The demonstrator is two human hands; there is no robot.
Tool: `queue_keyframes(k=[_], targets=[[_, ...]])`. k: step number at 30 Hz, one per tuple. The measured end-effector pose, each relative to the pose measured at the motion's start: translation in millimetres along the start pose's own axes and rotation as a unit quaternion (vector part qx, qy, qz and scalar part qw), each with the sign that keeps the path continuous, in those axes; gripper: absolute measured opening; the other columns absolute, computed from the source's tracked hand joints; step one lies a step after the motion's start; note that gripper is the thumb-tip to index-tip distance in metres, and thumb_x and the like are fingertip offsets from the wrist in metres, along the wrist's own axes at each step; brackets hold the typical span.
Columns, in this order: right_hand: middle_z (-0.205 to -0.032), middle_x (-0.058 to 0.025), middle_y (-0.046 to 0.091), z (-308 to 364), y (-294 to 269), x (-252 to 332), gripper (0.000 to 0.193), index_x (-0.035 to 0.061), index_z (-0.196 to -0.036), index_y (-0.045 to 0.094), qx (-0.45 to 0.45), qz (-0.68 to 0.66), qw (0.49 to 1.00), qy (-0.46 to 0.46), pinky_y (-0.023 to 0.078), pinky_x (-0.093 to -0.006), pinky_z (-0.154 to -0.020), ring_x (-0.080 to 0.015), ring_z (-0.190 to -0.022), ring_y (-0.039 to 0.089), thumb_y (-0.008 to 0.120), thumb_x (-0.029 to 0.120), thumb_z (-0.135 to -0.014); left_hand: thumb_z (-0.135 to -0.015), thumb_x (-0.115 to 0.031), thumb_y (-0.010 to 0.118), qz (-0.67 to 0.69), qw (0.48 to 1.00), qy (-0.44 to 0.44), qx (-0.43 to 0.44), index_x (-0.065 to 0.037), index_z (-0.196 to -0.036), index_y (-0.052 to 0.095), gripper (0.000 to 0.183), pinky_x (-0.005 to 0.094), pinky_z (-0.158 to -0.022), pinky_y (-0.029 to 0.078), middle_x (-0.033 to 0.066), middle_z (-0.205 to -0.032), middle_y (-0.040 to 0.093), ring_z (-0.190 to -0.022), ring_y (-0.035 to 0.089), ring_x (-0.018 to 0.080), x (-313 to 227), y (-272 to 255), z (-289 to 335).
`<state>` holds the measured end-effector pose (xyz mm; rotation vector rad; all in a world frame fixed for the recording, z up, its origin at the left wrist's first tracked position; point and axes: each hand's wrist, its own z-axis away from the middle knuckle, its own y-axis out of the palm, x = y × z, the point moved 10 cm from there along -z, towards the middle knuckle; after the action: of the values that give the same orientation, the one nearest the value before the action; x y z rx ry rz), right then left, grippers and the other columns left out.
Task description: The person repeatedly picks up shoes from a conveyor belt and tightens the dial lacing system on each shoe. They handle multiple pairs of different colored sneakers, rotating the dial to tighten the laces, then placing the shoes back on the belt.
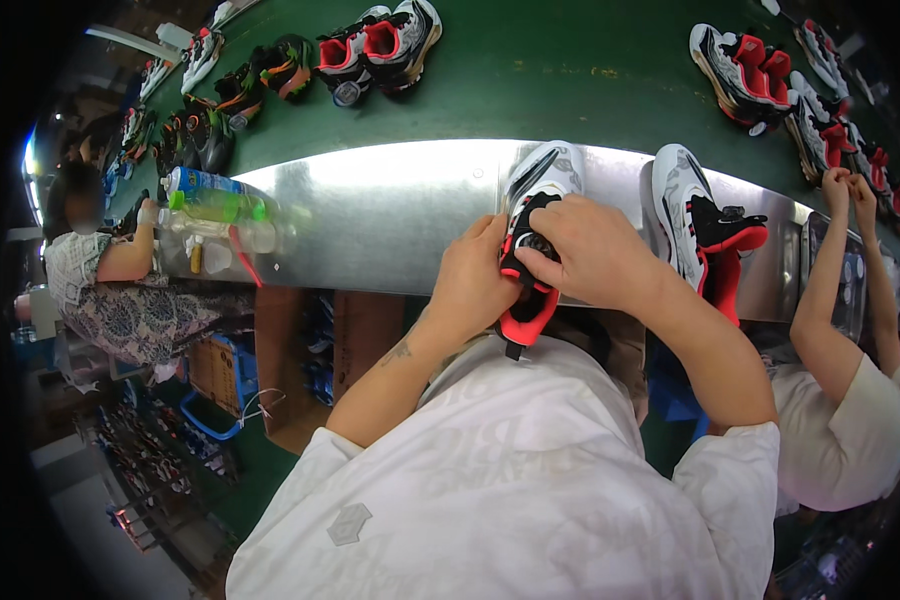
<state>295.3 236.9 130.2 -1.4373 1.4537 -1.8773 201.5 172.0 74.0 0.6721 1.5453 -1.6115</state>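
A white, black and red sneaker (547,172) lies on the metal bench edge in front of me, its toe pointing away and its red collar toward my body. My left hand (475,278) is closed round the left side of this sneaker near its opening. From the right, my right hand (598,250) grips the black tongue, with thumb and fingers about a round dial (535,243). The fingertips of my left hand are partly hidden by the sneaker. Just right of my hands stands a matching sneaker (678,190), its black tongue flap folded to the right and its red lining showing.
A green belt (530,75) beyond the metal bench (370,210) carries several pairs of sneakers (380,45). Left on the bench lie plastic bottles (215,200). One person (95,255) sits at left; another person (840,400) works close at right. Below stands a cardboard box (285,360).
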Motion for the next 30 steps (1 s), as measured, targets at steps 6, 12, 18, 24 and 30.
queue_keyframes(k=[6,12,18,24,30], targets=[[-0.078,-0.0182,0.072,5,-4,7,0.043,0.0024,-0.077,0.068,0.014,0.013,1.0,-0.021,0.057,-0.0505,-0.069,-0.0384,-0.08,0.072,0.071,0.041,-0.095,-0.081,-0.005,0.08,-0.007,0.999,0.023,-0.031,-0.001,-0.124,0.069,0.045,0.0492,-0.078,0.057,0.0199,-0.1,0.074,-0.092,0.071,0.0466,1,15,4],[-0.075,-0.0185,0.072,32,4,-4,0.044,0.0012,-0.08,0.067,0.114,-0.025,0.985,0.126,0.055,-0.0532,-0.066,-0.0404,-0.07,0.072,0.07,0.041,-0.098,-0.083,-0.007,0.08,-0.026,0.998,0.034,-0.04,0.001,-0.12,0.069,0.04,0.0502,-0.079,0.058,0.0203,-0.101,0.075,-0.094,0.073,0.0447,0,15,5],[-0.098,-0.0138,0.071,44,-32,12,0.03,0.0027,-0.103,0.071,-0.047,0.03,0.997,0.046,0.057,-0.047,-0.08,-0.0344,-0.097,0.069,0.075,0.032,-0.097,-0.083,-0.015,0.082,-0.029,0.998,0.043,-0.044,-0.001,-0.107,0.06,0.036,0.0551,-0.076,0.057,0.0208,-0.094,0.071,-0.089,0.071,0.047,0,18,2],[-0.103,-0.0128,0.069,27,-8,2,0.032,0.0036,-0.107,0.071,0.014,0.006,1.0,-0.009,0.055,-0.0469,-0.085,-0.0344,-0.104,0.065,0.076,0.034,-0.097,-0.08,-0.008,0.08,-0.035,0.996,0.061,-0.058,-0.002,-0.109,0.06,0.036,0.0551,-0.075,0.057,0.0201,-0.098,0.071,-0.091,0.071,0.0467,-5,17,7],[-0.074,-0.0177,0.069,24,8,-12,0.05,0.002,-0.077,0.07,0.004,-0.043,0.99,0.134,0.055,-0.0491,-0.07,-0.0384,-0.075,0.069,0.074,0.048,-0.097,-0.078,-0.001,0.075,-0.026,0.994,0.071,-0.076,-0.001,-0.11,0.059,0.036,0.0557,-0.075,0.057,0.0205,-0.099,0.07,-0.091,0.07,0.0477,-2,18,6]])
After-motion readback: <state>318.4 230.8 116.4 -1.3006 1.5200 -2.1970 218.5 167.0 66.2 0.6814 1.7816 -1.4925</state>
